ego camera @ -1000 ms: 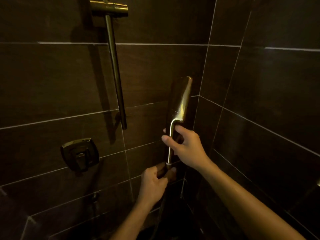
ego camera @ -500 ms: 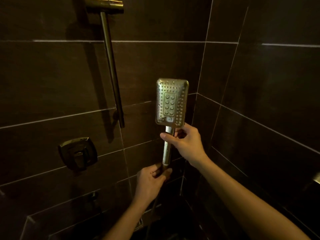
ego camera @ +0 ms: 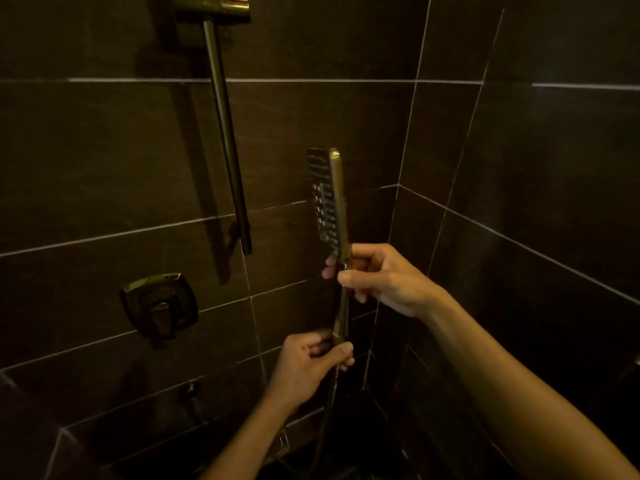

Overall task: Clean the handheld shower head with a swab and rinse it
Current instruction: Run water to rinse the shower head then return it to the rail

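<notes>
Shower head [ego camera: 329,199] upright between slide bar [ego camera: 227,140] at left and wall corner [ego camera: 398,216] at right, valve handle [ego camera: 160,305] lower left.

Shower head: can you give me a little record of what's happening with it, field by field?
Object: shower head, upright, seen edge-on, nozzle face turned left
Right hand: grips the neck just below the head
Left hand: holds the handle's bottom end, where the hose joins
Swab: none in view
Nearby: slide bar, wall valve on dark tiles
</notes>
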`<state>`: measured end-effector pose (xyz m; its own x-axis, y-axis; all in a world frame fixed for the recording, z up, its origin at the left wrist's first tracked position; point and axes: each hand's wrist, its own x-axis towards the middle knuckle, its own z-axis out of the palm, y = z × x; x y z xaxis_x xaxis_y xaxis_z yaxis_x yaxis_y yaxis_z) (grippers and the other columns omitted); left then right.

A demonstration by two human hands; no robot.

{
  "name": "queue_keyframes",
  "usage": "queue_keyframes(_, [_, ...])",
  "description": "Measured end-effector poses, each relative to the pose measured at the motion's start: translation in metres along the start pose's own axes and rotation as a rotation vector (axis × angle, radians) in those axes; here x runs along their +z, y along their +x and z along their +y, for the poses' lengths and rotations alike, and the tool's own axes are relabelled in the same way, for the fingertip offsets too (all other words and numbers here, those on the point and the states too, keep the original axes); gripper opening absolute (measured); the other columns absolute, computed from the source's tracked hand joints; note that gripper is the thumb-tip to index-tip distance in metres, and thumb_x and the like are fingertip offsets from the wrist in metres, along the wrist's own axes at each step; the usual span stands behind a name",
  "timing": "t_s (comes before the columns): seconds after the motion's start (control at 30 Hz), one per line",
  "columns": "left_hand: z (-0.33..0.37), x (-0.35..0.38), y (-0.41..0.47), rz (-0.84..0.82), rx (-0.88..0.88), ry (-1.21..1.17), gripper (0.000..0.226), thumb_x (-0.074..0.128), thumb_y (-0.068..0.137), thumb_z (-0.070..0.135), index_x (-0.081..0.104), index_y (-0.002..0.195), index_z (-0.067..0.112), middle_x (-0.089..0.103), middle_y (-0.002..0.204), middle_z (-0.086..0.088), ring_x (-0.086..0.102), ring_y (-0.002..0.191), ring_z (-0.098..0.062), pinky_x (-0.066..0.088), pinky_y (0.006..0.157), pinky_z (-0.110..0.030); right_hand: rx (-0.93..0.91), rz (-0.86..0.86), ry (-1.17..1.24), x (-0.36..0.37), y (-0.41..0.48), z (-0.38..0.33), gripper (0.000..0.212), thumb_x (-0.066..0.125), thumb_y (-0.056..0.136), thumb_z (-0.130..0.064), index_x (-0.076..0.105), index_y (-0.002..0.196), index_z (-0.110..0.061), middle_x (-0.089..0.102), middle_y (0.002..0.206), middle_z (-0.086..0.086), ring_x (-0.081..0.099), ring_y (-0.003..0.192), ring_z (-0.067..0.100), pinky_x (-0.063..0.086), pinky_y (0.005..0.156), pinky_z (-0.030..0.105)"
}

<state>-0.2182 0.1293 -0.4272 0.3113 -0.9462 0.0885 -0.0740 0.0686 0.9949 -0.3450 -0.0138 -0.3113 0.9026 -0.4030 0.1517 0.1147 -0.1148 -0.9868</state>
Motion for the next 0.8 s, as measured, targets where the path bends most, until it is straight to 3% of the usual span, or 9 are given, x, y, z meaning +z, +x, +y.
queue_keyframes(0.17, [0.0,0.008,-0.001,0.153,0.036,0.111,0.006,0.075,0.087,0.019,0.077,0.09,0.015,0.08,0.084,0.001,0.076,0.081,-0.011,0.056,0.072,-0.022,-0.128,0.295,-0.105,0.021,0.006,0.007,0.038,0.088,0.072,-0.024,0.064,0.088,0.002,0.056,0.08,0.016,0.05,0.061,0.024,0.045,0.051,0.021])
queue_keyframes(0.27, [0.005,0.007,-0.001,0.15,0.043,0.1,0.005,0.075,0.086,0.017,0.077,0.089,0.014,0.08,0.084,0.0,0.076,0.08,-0.01,0.054,0.069,-0.019,-0.147,0.281,-0.058,0.023,0.006,0.008,0.029,0.084,0.076,-0.026,0.065,0.084,-0.005,0.05,0.072,0.014,0.044,0.054,0.018,0.039,0.048,0.02])
queue_keyframes(0.37, [0.012,0.002,-0.002,0.053,0.009,0.072,0.017,0.076,0.081,0.027,0.077,0.09,0.013,0.08,0.088,-0.003,0.076,0.088,-0.014,0.058,0.079,-0.025,-0.123,0.172,-0.058,0.023,0.004,0.001,0.036,0.078,0.087,-0.027,0.069,0.105,0.002,0.063,0.09,0.029,0.05,0.055,0.032,0.042,0.058,0.023])
queue_keyframes(0.43, [0.012,-0.001,-0.003,0.037,-0.027,0.072,0.028,0.075,0.075,0.039,0.077,0.089,0.015,0.08,0.09,-0.005,0.075,0.091,-0.016,0.058,0.088,-0.035,-0.127,0.109,-0.12,0.025,0.002,-0.009,0.024,0.066,0.095,-0.009,0.068,0.115,0.004,0.076,0.09,0.0,0.065,0.06,0.006,0.048,0.058,0.012])
queue_keyframes(0.47, [0.011,-0.001,-0.003,0.05,-0.044,0.084,0.033,0.075,0.073,0.043,0.077,0.091,0.015,0.08,0.091,-0.004,0.075,0.092,-0.016,0.058,0.091,-0.038,-0.143,0.086,-0.179,0.026,0.002,-0.012,0.024,0.063,0.095,-0.006,0.067,0.118,0.003,0.077,0.091,-0.009,0.07,0.073,0.0,0.052,0.065,0.013])
queue_keyframes(0.53, [0.008,0.0,-0.001,0.103,-0.084,0.088,0.049,0.077,0.068,0.05,0.074,0.101,0.013,0.079,0.096,-0.004,0.074,0.093,-0.013,0.057,0.093,-0.04,-0.202,0.136,-0.317,0.03,0.004,-0.011,0.022,0.066,0.094,-0.013,0.071,0.115,-0.007,0.076,0.106,-0.008,0.071,0.101,0.005,0.056,0.084,0.021])
queue_keyframes(0.57, [0.004,0.002,0.0,0.145,-0.124,0.062,0.056,0.079,0.066,0.052,0.072,0.107,0.014,0.078,0.101,-0.005,0.074,0.095,-0.011,0.059,0.091,-0.037,-0.229,0.219,-0.376,0.034,0.006,-0.007,0.018,0.069,0.094,-0.018,0.074,0.11,-0.011,0.077,0.108,-0.004,0.071,0.102,0.009,0.057,0.086,0.024])
queue_keyframes(0.7, [0.014,0.011,-0.001,0.258,-0.138,0.078,0.021,0.077,0.083,0.028,0.064,0.099,0.034,0.072,0.095,0.006,0.072,0.087,-0.009,0.053,0.064,-0.014,-0.295,0.633,-0.567,0.054,0.015,0.015,0.022,0.07,0.093,-0.036,0.077,0.097,-0.015,0.078,0.092,0.004,0.073,0.083,0.016,0.06,0.07,0.042])
queue_keyframes(0.8, [0.02,0.004,-0.001,0.208,-0.124,0.023,0.021,0.078,0.083,0.026,0.063,0.097,0.028,0.071,0.087,0.007,0.07,0.08,-0.003,0.052,0.065,-0.016,-0.231,0.436,-0.399,0.046,0.014,0.006,0.028,0.067,0.095,-0.032,0.073,0.115,-0.013,0.076,0.113,0.0,0.072,0.081,0.005,0.058,0.065,0.023])
